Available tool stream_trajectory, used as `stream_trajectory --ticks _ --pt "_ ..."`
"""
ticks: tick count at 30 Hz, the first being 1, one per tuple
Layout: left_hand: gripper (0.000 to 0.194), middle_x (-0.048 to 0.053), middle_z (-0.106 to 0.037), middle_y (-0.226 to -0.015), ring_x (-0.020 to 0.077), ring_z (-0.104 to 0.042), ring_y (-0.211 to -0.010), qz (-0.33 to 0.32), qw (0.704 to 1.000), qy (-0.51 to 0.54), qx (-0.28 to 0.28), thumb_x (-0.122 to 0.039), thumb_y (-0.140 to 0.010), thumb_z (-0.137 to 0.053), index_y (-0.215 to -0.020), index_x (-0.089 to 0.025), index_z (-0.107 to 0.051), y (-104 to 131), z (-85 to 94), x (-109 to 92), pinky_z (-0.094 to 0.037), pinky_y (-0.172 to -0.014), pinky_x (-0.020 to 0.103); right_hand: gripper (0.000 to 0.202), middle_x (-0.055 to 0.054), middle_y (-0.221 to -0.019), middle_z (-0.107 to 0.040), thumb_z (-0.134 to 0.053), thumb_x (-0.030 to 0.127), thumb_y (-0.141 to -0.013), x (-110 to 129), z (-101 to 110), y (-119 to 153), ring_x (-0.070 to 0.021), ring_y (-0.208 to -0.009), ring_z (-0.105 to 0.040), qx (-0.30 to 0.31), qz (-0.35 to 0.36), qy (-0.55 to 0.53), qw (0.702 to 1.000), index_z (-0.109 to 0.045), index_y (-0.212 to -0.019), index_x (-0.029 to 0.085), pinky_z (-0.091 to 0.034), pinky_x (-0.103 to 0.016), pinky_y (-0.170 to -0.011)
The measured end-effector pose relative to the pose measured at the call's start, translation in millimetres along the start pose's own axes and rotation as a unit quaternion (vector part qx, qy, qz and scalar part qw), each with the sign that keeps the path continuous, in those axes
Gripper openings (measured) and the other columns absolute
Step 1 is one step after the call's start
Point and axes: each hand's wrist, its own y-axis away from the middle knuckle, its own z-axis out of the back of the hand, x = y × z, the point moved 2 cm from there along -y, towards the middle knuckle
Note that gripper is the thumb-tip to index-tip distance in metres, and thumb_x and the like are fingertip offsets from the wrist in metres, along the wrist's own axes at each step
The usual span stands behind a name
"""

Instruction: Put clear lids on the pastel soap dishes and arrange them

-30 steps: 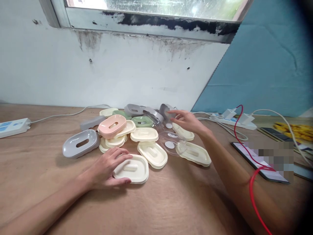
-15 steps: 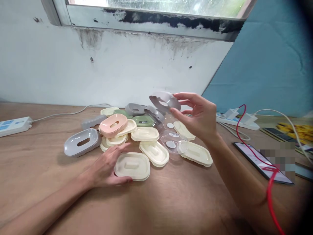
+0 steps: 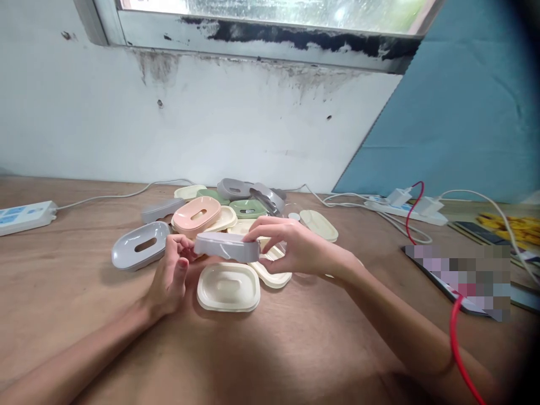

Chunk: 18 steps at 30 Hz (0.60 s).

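Observation:
Held level above the table is a grey oval plastic cover [image 3: 223, 246], seen from its side. My right hand [image 3: 291, 244] grips its right end between thumb and fingers. At its left end, the curled fingers of my left hand [image 3: 169, 275] meet the cover, the thumb standing nearer me. Just below lies a cream oval tray [image 3: 228, 288], touched by neither hand. A grey slotted cover [image 3: 141, 246] rests left of my left hand, and a pink slotted cover [image 3: 197, 216] sits on cream pieces behind it.
Green [image 3: 248, 208] and grey covers [image 3: 234, 187] are piled near the wall, beside a cream tray [image 3: 319, 225]. Power strips lie left [image 3: 27, 217] and right [image 3: 405, 208], with cables. A phone [image 3: 455, 281] and red cable [image 3: 458, 337] are at the right.
My right hand has brought the grey cover down and left, over the cream tray. My left hand has let go of that tray and risen to the cover's left end.

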Motion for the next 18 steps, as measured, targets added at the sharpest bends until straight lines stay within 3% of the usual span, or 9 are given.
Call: stream_trajectory --ticks 4,7,10,13,18 --pt "0.055 0.004 -0.052 -0.095 0.0215 -0.055 -0.083 0.007 0.994 -0.084 0.071 -0.070 -0.100 -0.032 -0.121 -0.022 -0.047 -5.3 2.6 -3.7 -0.047 -0.073 0.035 0.041 -0.004 -0.111 -0.062 -0.064 0.003 -0.074 -1.2 -11.2 0.7 -0.0180 -0.102 -0.061 0.080 -0.043 0.033 0.995 -0.068 -0.109 0.023 -0.057 -0.032 -0.087" --pt "0.055 0.011 -0.054 -0.116 0.0284 -0.057 -0.105 -0.065 0.972 -0.157 0.161 -0.067 -0.098 -0.041 -0.124 -0.022 -0.056 -7.8 1.0 -10.4 -0.049 -0.088 0.042 0.042 -0.004 -0.120 -0.059 -0.069 0.005 -0.070 -5.1 -17.2 3.3 -0.0199 -0.107 -0.060 0.131 -0.070 0.061 0.987 -0.068 -0.107 0.025 -0.052 -0.034 -0.092" --pt "0.056 0.013 -0.056 -0.130 0.0340 -0.055 -0.119 -0.128 0.946 -0.198 0.221 -0.065 -0.090 -0.059 -0.127 -0.023 -0.056 -7.6 -2.5 -14.1 -0.046 -0.100 0.048 0.044 -0.004 -0.124 -0.057 -0.082 0.020 -0.068 -6.1 -20.8 3.9 -0.0216 -0.108 -0.059 0.162 -0.082 0.059 0.982 -0.066 -0.109 0.026 -0.050 -0.034 -0.093" --pt "0.067 0.013 -0.060 -0.131 0.0351 -0.057 -0.121 -0.154 0.937 -0.200 0.242 -0.063 -0.081 -0.072 -0.132 -0.024 -0.051 -6.8 -4.8 -16.3 -0.047 -0.101 0.048 0.057 -0.003 -0.116 -0.061 -0.088 0.040 -0.065 -4.1 -25.3 1.9 -0.0217 -0.099 -0.060 0.163 -0.108 0.062 0.979 -0.061 -0.112 0.025 -0.049 -0.031 -0.081" --pt "0.080 0.014 -0.060 -0.134 0.0333 -0.060 -0.121 -0.163 0.944 -0.165 0.236 -0.053 -0.076 -0.080 -0.140 -0.024 -0.043 -5.9 -5.2 -21.6 -0.051 -0.099 0.045 0.062 -0.006 -0.115 -0.063 -0.087 0.046 -0.064 -2.4 -40.2 -0.9 -0.0226 -0.092 -0.061 0.167 -0.120 0.093 0.974 -0.056 -0.113 0.023 -0.044 -0.028 -0.068"
